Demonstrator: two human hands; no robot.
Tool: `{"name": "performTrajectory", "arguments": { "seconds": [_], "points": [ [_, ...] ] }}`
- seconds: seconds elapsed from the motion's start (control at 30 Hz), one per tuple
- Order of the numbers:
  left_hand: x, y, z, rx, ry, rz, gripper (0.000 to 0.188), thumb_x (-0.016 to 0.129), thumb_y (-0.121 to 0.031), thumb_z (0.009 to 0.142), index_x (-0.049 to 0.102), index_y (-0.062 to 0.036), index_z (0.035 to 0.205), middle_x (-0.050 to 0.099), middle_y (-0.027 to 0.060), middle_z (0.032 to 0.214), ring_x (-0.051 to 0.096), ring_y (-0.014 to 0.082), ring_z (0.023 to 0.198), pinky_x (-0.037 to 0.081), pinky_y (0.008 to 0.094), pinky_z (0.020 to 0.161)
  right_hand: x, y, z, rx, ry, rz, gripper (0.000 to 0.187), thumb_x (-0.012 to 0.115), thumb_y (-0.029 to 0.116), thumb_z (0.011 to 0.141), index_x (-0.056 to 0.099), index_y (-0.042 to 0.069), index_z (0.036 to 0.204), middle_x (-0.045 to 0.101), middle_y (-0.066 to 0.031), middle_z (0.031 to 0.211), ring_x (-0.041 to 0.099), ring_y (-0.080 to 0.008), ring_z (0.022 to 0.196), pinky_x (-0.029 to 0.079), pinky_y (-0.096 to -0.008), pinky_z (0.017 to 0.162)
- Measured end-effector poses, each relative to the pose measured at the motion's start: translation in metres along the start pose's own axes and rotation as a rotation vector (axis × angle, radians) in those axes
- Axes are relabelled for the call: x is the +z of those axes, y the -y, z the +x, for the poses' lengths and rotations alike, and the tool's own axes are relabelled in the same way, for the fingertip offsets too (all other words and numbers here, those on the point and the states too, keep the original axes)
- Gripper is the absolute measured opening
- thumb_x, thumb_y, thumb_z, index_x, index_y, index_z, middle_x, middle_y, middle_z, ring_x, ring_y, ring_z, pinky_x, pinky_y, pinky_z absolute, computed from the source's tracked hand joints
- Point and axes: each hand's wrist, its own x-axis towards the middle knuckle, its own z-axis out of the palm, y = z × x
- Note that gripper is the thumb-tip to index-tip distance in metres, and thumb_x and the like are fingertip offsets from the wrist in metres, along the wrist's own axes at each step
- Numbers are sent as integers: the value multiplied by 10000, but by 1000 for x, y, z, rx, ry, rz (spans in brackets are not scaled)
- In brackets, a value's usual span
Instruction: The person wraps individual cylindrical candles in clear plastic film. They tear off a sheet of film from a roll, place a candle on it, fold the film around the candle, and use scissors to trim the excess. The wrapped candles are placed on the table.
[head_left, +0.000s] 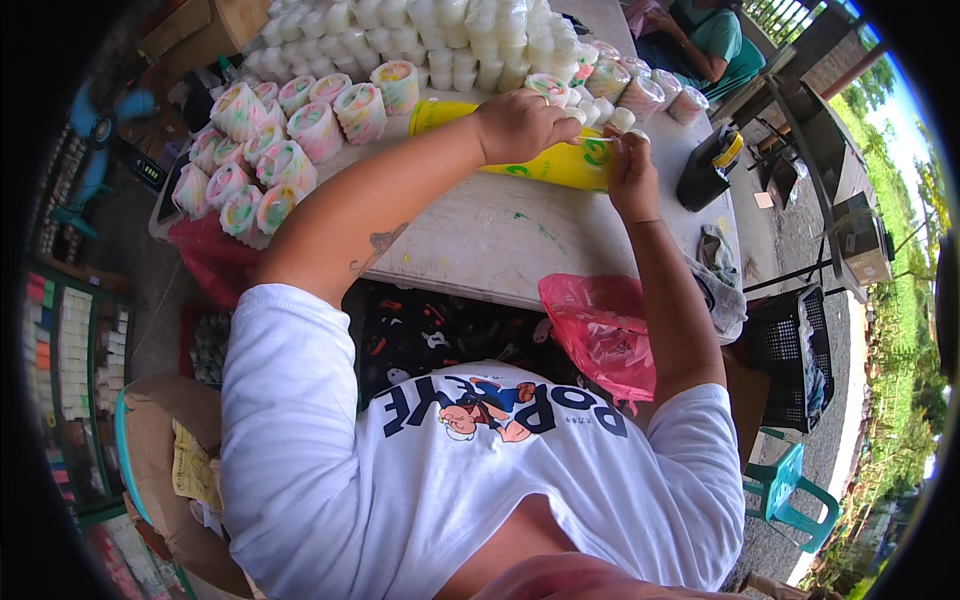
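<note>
Both my hands are raised close together over the table. My left hand (527, 127) is closed, fingers curled, above a bright yellow plastic sheet or bag (575, 166) with green marks. My right hand (633, 170) pinches with thumb and fingers at the yellow plastic's right end. A thin whitish strip (597, 139) runs between the fingertips of both hands; its kind is hard to make out. Just beyond the hands lie several small white cups (604, 108). Part of the yellow plastic is hidden behind my left hand and forearm.
Wrapped multicoloured bundles (285, 165) crowd the table's left; more bundles (642, 97) stand at the far right. Stacked whitish cups (400, 40) fill the back. A black container (708, 172) stands right, a pink plastic bag (600, 325) hangs at the front edge. Another person (705, 45) sits beyond.
</note>
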Motion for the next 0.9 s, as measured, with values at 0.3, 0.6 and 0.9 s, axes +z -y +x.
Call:
{"name": "performTrajectory", "arguments": {
  "seconds": [0.3,0.6,0.9],
  "points": [
    [-8,22,-12,-237,127,-401,162,627,-235,860,566,-107,938,601,95,941,570,296,869,457,390,790,0,-8,-2,-50,-63,45,79,487,85,951,469,42,1014,662,-176,1025,647,-332,962,509,-376,792],
    [-25,4,-11,-398,142,-510,146,602,-181,883,555,-63,955,557,125,1048,553,329,937,451,405,800,-7,-12,4,45,-28,-115,108,515,127,947,490,53,1023,652,-181,976,636,-380,909,507,-398,732],
    [-52,7,-7,-293,339,-335,185,617,-114,865,563,-29,1020,532,110,984,564,298,851,461,370,769,-6,-24,6,-5,-50,-126,133,495,137,957,496,70,1072,641,-200,910,641,-385,861,504,-403,703]
  ]
}}
